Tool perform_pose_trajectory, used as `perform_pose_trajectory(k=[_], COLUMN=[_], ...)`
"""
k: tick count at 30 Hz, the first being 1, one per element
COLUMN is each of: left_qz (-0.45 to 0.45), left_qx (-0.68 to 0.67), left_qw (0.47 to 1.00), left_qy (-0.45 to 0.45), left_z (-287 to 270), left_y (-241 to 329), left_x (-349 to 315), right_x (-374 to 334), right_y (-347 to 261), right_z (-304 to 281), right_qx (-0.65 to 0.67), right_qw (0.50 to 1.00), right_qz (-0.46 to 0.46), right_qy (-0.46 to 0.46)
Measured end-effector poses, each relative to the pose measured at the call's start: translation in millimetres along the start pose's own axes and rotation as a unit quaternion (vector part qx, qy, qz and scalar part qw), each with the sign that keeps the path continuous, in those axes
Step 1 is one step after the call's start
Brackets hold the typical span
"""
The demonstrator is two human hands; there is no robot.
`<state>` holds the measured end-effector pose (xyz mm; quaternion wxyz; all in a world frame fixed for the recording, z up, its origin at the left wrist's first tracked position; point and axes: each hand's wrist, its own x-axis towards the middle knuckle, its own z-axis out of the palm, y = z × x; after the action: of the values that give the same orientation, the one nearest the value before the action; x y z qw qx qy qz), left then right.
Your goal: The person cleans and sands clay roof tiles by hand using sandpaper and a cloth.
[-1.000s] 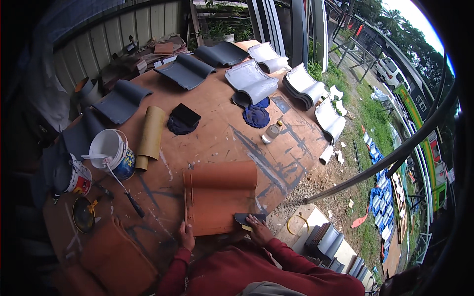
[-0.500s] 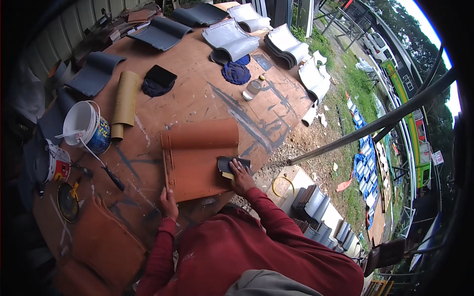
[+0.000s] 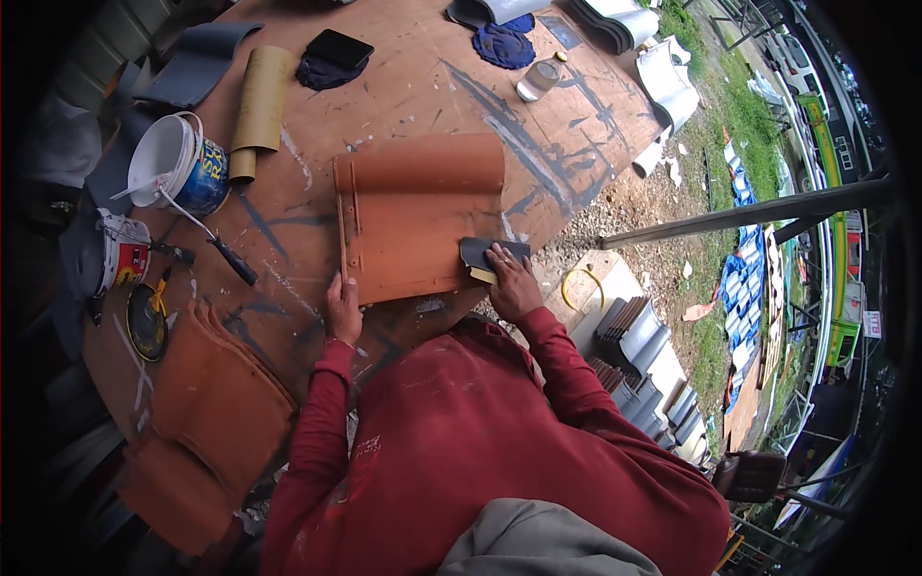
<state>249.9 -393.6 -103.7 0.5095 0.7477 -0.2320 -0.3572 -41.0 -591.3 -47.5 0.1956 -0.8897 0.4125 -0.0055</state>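
An orange curved roof tile lies on the wooden table in front of me. My left hand grips the tile's near left corner, its fingers closed on the edge. At the tile's right edge my right hand presses a sheet of dark sandpaper, whose pale yellowish backing shows at a folded corner. The fingers lie over the sheet, partly hiding it. More orange tiles are stacked at the table's near left.
To the left stand a white paint bucket with a brush and a smaller paint tub. A brown paper roll, a black phone and a clear bottle are farther back. A pole slants across the right.
The view has tilted, so the table and tile appear higher in the picture. Both hands keep their places on the tile, and the sandpaper stays at its right edge.
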Motion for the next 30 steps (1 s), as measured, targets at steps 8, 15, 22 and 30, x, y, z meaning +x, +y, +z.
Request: perform_pose_trajectory(k=[8, 15, 22, 30], left_qz=[-0.029, 0.058, 0.014, -0.164], left_qx=[-0.053, -0.027, -0.081, -0.496], left_qw=[0.998, 0.995, 0.995, 0.844], left_qy=[0.025, 0.070, 0.049, 0.119], left_z=[13.6, 6.7, 11.2, 44.2], left_y=[37.6, -11.9, 30.7, 35.0], left_x=[-6.6, -5.2, -3.0, -27.4], right_x=[54.5, 0.1, 69.9, 72.8], right_y=[34.0, 7.6, 23.2, 79.5], right_z=[13.2, 8.5, 9.9, -97.8], right_qx=[-0.027, -0.026, 0.014, 0.132], right_qw=[0.994, 0.998, 0.995, 0.959], right_qz=[-0.013, -0.021, -0.003, 0.199], right_qy=[0.102, -0.046, 0.103, 0.151])
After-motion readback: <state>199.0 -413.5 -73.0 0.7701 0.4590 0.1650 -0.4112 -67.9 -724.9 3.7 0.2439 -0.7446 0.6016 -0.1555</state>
